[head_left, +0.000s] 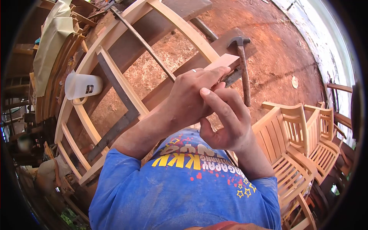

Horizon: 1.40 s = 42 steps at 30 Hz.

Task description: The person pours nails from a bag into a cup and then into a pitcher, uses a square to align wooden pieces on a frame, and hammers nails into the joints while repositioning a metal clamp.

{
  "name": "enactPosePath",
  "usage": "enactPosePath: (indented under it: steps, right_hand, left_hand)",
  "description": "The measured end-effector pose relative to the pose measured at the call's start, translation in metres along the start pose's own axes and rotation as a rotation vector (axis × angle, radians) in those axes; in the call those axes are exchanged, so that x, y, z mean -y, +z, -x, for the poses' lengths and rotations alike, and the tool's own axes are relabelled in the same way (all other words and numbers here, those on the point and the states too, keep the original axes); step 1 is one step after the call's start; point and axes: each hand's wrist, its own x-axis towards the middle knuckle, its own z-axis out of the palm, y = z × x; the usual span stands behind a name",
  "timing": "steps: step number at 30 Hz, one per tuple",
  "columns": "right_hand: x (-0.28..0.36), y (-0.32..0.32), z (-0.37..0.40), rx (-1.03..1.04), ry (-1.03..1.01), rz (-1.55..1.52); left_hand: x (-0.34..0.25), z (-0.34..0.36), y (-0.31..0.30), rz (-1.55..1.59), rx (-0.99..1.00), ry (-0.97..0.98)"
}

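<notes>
My left hand (193, 86), with a ring on one finger, lies over a pale, pinkish flat piece (223, 61), its fingers closed about the near end. Whether that piece is wood or sandpaper I cannot make out. Close against it is my right hand (229, 119), fingers bent, thumb apart from the index finger, and nothing visible between them. The right index fingertip touches or nearly touches the left hand. Just beyond, a hammer (244, 73) with a worn wooden handle rests head-away on a dark board (247, 45). A curved wooden rail (188, 28) runs up to the pale piece.
To the left lies a slatted wooden frame (85, 119) with a metal square (122, 96) across it. A white plastic jug (82, 85) sits on the frame. A metal bar (143, 43) crosses above reddish ground (276, 65). Slatted wooden chairs (289, 153) stand at right.
</notes>
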Motion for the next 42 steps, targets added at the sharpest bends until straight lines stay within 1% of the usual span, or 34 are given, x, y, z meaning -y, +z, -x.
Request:
enactPosePath:
  steps: [2, 5, 9, 11, 12, 14, 16, 18, 24, 27, 33, 35, 39, 41, 42]
  right_hand:
    - [-0.003, -0.002, -0.004, 0.042, 0.057, -0.031]
    - [-0.002, -0.009, -0.011, 0.096, 0.171, -0.072]
    - [-0.003, -0.018, -0.011, 0.123, 0.323, -0.134]
    - [-0.008, -0.011, -0.006, 0.023, 0.314, -0.199]
    - [-0.011, -0.009, -0.004, -0.028, 0.309, -0.232]
    - [-0.018, -0.008, -0.006, -0.037, 0.209, -0.197]
    - [-0.022, -0.01, -0.007, -0.029, 0.141, -0.164]
    - [-0.024, -0.013, -0.008, -0.001, 0.104, -0.135]
    - [-0.041, -0.008, -0.003, -0.03, 0.007, -0.091]
    - [-0.04, -0.01, -0.002, -0.01, 0.064, -0.077]
    - [-0.042, -0.008, -0.006, -0.068, 0.074, -0.08]
    - [-0.045, -0.007, -0.006, -0.053, 0.073, -0.098]
    - [-0.043, -0.015, -0.008, 0.054, 0.194, -0.115]
    - [-0.054, -0.023, -0.007, -0.028, 0.33, 0.025]
    - [-0.062, -0.029, -0.004, -0.067, 0.397, 0.094]
  left_hand:
    - [0.005, -0.002, 0.001, 0.053, 0.016, 0.002]
    - [0.008, -0.003, 0.007, -0.04, 0.053, -0.016]
    - [0.015, -0.006, 0.011, -0.014, 0.034, 0.057]
    - [0.022, -0.007, 0.014, 0.019, 0.011, 0.1]
    - [0.021, -0.009, 0.014, 0.015, 0.028, 0.082]
    - [0.017, -0.013, 0.012, 0.009, 0.063, 0.045]
    - [0.019, -0.015, 0.014, -0.029, 0.068, 0.049]
    - [0.021, -0.018, 0.015, -0.038, 0.072, 0.057]
    - [0.028, -0.024, 0.019, 0.004, 0.083, 0.073]
    - [0.034, -0.025, 0.022, 0.009, 0.089, 0.073]
    - [0.034, -0.03, 0.021, -0.006, 0.099, 0.077]
    - [0.035, -0.031, 0.023, -0.013, 0.099, 0.069]
    - [0.04, -0.031, 0.025, -0.006, 0.116, 0.032]
    - [0.055, -0.033, 0.023, -0.028, 0.16, -0.009]
    - [0.067, -0.034, 0.02, 0.022, 0.138, -0.09]
